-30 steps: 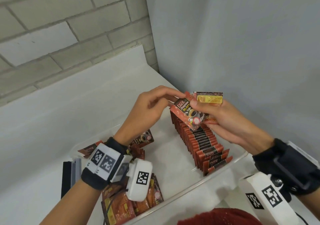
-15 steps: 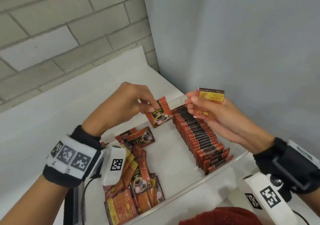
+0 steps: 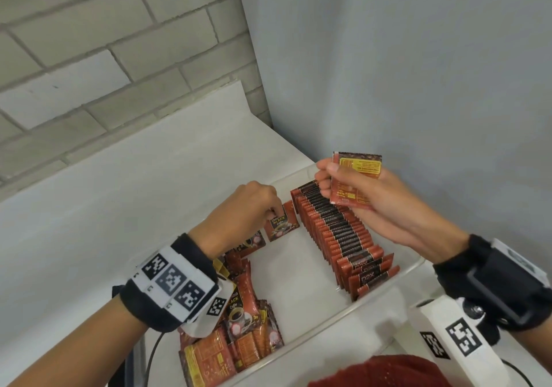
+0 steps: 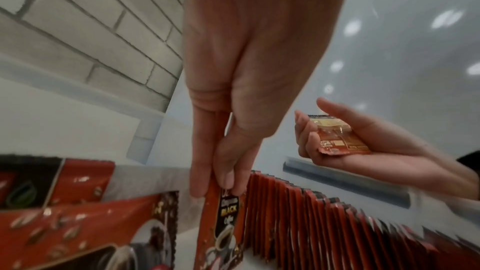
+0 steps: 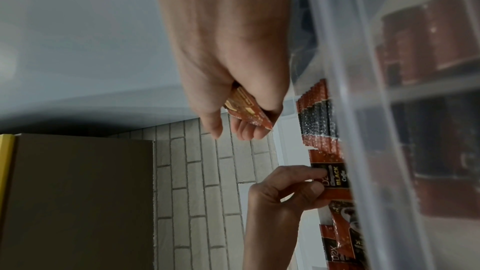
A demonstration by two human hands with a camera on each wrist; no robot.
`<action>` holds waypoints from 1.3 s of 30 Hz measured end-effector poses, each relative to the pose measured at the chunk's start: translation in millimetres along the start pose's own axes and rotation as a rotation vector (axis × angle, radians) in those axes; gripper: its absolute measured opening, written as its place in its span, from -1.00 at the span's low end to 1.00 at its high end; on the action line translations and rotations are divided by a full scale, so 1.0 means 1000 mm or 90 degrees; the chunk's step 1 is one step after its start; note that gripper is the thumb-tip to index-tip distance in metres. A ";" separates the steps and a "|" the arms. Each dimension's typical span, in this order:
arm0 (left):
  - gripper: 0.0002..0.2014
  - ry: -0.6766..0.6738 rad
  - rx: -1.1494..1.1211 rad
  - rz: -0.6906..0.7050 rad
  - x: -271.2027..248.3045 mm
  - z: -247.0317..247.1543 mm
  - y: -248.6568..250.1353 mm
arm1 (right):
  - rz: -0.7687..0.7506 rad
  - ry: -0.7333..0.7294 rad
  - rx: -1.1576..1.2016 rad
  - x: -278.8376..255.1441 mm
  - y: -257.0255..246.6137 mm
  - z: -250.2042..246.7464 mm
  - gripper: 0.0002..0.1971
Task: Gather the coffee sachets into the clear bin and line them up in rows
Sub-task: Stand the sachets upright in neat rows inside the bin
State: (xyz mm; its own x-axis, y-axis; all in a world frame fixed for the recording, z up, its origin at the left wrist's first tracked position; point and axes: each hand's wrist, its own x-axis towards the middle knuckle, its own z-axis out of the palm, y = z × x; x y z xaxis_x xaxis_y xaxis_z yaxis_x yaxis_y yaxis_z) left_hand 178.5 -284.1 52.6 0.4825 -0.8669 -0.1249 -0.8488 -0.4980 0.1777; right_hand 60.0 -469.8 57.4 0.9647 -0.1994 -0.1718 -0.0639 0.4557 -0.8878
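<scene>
A clear bin (image 3: 385,292) sits on the white counter. Along its right side runs a row of upright red coffee sachets (image 3: 337,231). My left hand (image 3: 254,207) pinches one red sachet (image 3: 282,222) by its top edge, low inside the bin just left of the row's far end; the left wrist view shows finger and thumb on that sachet (image 4: 223,225). My right hand (image 3: 367,198) hovers above the row's far end and grips a small stack of sachets (image 3: 355,180), yellow backs showing. A loose pile of sachets (image 3: 239,336) lies in the bin's near left part.
A grey wall (image 3: 418,88) rises right behind the bin, and a brick wall (image 3: 104,58) backs the counter (image 3: 119,201). Bare bin floor (image 3: 298,273) lies between pile and row. A red cap brim (image 3: 379,371) edges the bottom of the head view.
My left hand took one sachet from the right hand's stack, carried it left and down, and now holds it low in the bin beside the row. The right hand stayed put.
</scene>
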 end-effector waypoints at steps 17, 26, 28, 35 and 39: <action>-0.72 -0.029 0.278 0.020 -0.002 -0.004 0.021 | 0.006 -0.006 0.000 0.000 0.000 0.001 -0.65; -0.73 -0.012 0.270 0.021 -0.008 -0.008 0.027 | 0.015 -0.015 0.023 -0.001 -0.002 0.003 -0.67; -0.77 0.012 0.256 0.044 -0.010 -0.006 0.024 | 0.033 -0.020 0.049 0.000 -0.002 0.003 -0.70; -0.79 0.138 -0.035 0.044 -0.003 -0.015 0.015 | 0.079 -0.032 0.097 -0.003 -0.003 0.003 -0.73; -0.70 0.126 -0.253 -0.052 -0.003 -0.027 0.020 | -0.039 -0.064 0.017 -0.002 0.000 0.003 -0.79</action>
State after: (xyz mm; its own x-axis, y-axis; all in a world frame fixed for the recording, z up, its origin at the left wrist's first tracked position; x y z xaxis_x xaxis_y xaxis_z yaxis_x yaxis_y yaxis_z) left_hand 166.0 -292.4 83.3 0.6095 -0.7923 0.0275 -0.6755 -0.5009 0.5411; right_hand 59.1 -467.5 59.2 0.9873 -0.1408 -0.0732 0.0013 0.4686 -0.8834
